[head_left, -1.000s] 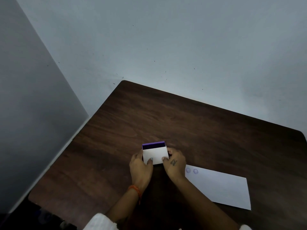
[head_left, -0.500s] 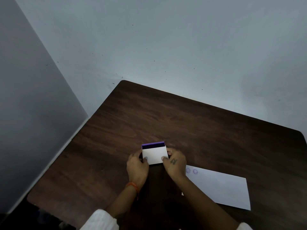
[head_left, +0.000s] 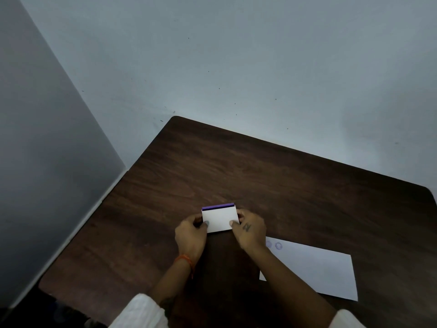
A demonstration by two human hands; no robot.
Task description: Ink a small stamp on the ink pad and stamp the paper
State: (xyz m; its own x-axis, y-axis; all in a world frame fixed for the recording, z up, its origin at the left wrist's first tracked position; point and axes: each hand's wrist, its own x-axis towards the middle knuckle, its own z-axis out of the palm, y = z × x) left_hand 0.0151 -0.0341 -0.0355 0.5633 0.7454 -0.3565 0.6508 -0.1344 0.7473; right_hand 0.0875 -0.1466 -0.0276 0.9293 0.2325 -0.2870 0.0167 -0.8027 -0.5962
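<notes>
The ink pad (head_left: pixel 220 218) is a small white box with a purple strip showing along its far edge. It rests on the dark wooden table (head_left: pixel 272 181), near the middle. My left hand (head_left: pixel 190 235) grips its left side, thumb on the white lid. My right hand (head_left: pixel 248 229) grips its right side the same way. The white paper (head_left: pixel 316 271) lies flat to the right, partly under my right forearm, with two round purple stamp marks (head_left: pixel 274 245) near its top left corner. No stamp is visible.
The table stands in a corner, with a pale wall (head_left: pixel 236 67) behind it and a grey panel (head_left: pixel 47 150) along its left side. The table's left edge drops to a dark floor area at the bottom left.
Both hands keep hold of the ink pad in the same spot. My left hand has slid slightly back towards me. The white lid sits slightly further over the purple strip.
</notes>
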